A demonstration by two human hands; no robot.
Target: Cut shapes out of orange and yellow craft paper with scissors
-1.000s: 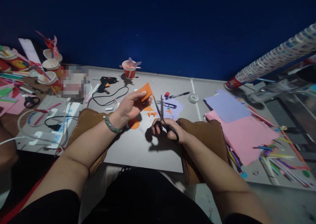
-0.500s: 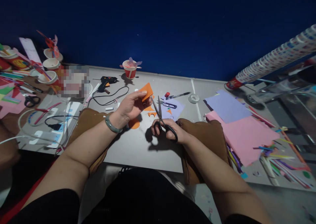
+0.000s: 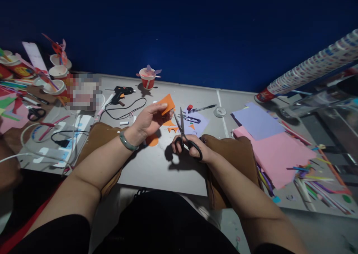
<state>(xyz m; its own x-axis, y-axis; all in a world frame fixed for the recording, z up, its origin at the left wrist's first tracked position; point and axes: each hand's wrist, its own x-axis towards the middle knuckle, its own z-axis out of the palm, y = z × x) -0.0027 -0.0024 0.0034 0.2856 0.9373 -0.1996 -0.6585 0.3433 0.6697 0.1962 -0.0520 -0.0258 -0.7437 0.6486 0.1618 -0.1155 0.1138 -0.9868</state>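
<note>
My left hand (image 3: pixel 149 121) pinches a small piece of orange paper (image 3: pixel 168 103) between thumb and fingers, held above the table. My right hand (image 3: pixel 192 149) grips black-handled scissors (image 3: pixel 182 126) through the finger loops. The blades are parted and point up at the lower right of the orange paper; whether they touch it I cannot tell. Below the hands lie orange paper scraps (image 3: pixel 172 129), and a rounded orange piece (image 3: pixel 152 140) is partly covered by my left hand. Behind the scissors, thread snips (image 3: pixel 190 119) and a pen (image 3: pixel 205 107) lie on or near a lilac sheet (image 3: pixel 203 124).
A black glue gun (image 3: pixel 122 93) with its cable lies at the back left, near a decorated red paper cup (image 3: pixel 147 78). Tape (image 3: pixel 219 112) sits to the right. Pink paper (image 3: pixel 282 157) and a long stack of cups (image 3: pixel 313 65) stand further right. Another person's arm (image 3: pixel 9 168) is at far left.
The scissors have shifted very slightly to the right, and their blades are parted a little differently. My left hand still holds the orange paper in nearly the same place.
</note>
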